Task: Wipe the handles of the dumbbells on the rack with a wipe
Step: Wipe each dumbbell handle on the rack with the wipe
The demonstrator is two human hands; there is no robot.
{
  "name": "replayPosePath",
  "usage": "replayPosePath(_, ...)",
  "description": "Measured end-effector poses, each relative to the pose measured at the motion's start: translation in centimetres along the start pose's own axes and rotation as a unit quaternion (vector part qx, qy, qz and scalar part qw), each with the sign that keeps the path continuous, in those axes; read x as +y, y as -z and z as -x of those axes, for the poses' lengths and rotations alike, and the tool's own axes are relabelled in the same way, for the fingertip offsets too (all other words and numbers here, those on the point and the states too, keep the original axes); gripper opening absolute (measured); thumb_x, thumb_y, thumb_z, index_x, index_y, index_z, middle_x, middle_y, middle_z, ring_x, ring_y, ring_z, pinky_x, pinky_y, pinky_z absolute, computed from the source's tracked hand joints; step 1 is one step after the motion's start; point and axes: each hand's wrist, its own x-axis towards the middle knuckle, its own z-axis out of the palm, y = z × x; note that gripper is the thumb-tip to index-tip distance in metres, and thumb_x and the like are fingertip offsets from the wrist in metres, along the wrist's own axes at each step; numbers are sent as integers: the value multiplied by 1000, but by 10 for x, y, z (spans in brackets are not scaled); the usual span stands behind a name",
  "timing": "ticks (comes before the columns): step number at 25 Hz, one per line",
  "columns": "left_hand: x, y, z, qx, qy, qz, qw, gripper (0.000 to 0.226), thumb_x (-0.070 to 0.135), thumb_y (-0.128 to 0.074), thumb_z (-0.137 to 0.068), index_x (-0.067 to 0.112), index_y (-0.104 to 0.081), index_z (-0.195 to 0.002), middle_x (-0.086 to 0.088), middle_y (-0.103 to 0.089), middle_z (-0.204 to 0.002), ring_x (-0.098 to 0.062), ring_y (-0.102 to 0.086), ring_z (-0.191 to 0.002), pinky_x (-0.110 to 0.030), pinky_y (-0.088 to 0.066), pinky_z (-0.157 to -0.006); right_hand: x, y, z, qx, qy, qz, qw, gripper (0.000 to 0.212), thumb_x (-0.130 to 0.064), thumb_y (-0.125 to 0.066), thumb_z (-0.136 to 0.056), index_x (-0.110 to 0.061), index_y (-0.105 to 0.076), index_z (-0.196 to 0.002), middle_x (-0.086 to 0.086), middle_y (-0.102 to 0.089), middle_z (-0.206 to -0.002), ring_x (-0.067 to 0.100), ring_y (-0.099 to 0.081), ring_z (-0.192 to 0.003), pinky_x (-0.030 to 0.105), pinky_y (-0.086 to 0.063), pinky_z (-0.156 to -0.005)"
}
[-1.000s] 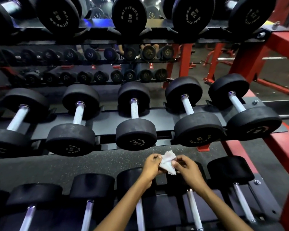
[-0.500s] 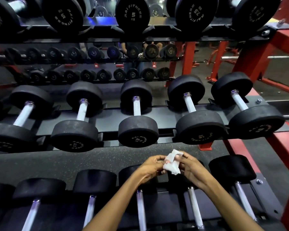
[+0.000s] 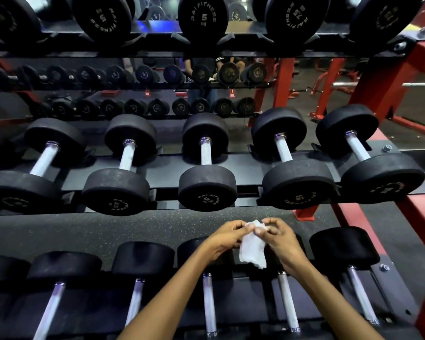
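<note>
The big rack [image 3: 268,165] holds rows of dumbbells, their handles running away from the person. Both hands hold the wipe [image 3: 253,246] above the bottom row. The left hand [image 3: 225,238] and right hand [image 3: 280,239] pinch its top. The closest handle [image 3: 288,300] lies just below the right hand.

wipe: your crumpled white paper wipe [image 3: 253,249]
dumbbells: your round matte black rubber dumbbell heads [image 3: 207,187], pale silver handles [image 3: 205,153]
rack: red steel frame [image 3: 284,79]

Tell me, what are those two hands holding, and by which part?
A white wipe. The left hand and right hand both pinch its top edge; the rest hangs loose, touching no dumbbell handle.
</note>
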Motion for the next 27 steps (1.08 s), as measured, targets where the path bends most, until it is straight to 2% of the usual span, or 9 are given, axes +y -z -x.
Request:
replayPosePath(2, -2, -3, -3, 41, 22, 71, 996, 12, 22, -52, -100, 17, -59, -91, 1, -65, -83, -11, -59, -76, -21, -46, -69, -3, 1, 1, -28, -27, 8, 999, 28, 4, -68, -79, -10, -53, -98, 6, -61, -71, 14, -58, -67, 21, -45, -66)
replayPosePath(6, 1, -4, -2, 141, 49, 230, 962, 19, 3, -51, -97, 17, -49, -84, 4, -66, -59, -6, -60, -48, -18, -47, -47, -6, 5, 2, -77, -57, -2, 995, 28, 10, -64, -80, -9, -52, -98, 0, -59, -65, 9, -54, -62, 16, -41, -60)
replayPosePath(9, 1, -7, 3, 135, 74, 271, 950, 12, 18, -53, -99, 15, -56, -89, 1, -70, -66, -9, -65, -56, -22, -53, -56, -4, 5, 4, -91, -39, -10, 995, 29, 15, -56, -83, -9, -54, -101, 7, -65, -76, 13, -60, -67, 18, -47, -62)
replayPosePath(11, -2, -10, 9, 70, 99, 205, 971, 18, 30, -53, -99, 14, -61, -95, -1, -69, -73, -10, -64, -59, -22, -53, -61, -4, 4, 4, -47, -17, -10, 999, 28, 13, -55, -84, -12, -55, -98, 10, -65, -76, 16, -62, -65, 23, -50, -60)
replayPosePath(13, -6, -13, 12, 49, 78, 169, 981, 17, 17, -59, -95, 14, -54, -111, -1, -67, -78, -6, -61, -55, -19, -50, -55, -4, 4, 2, 4, -2, -8, 1000, 25, 8, -57, -86, -16, -54, -93, 10, -64, -70, 18, -62, -58, 26, -50, -52)
replayPosePath(15, -11, -13, 9, 82, 33, 140, 986, 34, 2, -60, -92, 17, -48, -120, 1, -64, -73, -1, -58, -51, -15, -46, -49, -1, 5, -2, 35, 9, -4, 999, 20, 3, -58, -88, -15, -52, -95, 13, -62, -74, 22, -58, -63, 30, -47, -57)
replayPosePath(20, -17, -11, 1, 150, -58, 23, 987, 22, -5, -58, -91, 16, -57, -84, 1, -57, -79, 1, -54, -60, -13, -43, -55, -4, 7, -1, -31, -32, -17, 999, 9, -2, -54, -92, -10, -55, -96, 6, -60, -73, 12, -57, -56, 23, -47, -50)
replayPosePath(24, -19, -11, 2, 150, -74, -8, 986, 28, -8, -65, -85, 20, -65, -86, 4, -65, -80, 1, -60, -63, -15, -48, -63, -2, 9, -1, -49, -33, 8, 998, 13, 6, -63, -83, -2, -67, -92, 9, -68, -85, 15, -63, -74, 17, -52, -63)
replayPosePath(27, -21, -11, -1, 172, -94, -28, 980, 37, -10, -68, -80, 26, -65, -87, 3, -66, -82, -5, -61, -65, -22, -53, -65, -2, 6, -2, -31, -20, 25, 999, 24, 10, -66, -77, -1, -67, -98, 12, -69, -87, 17, -65, -74, 16, -53, -63)
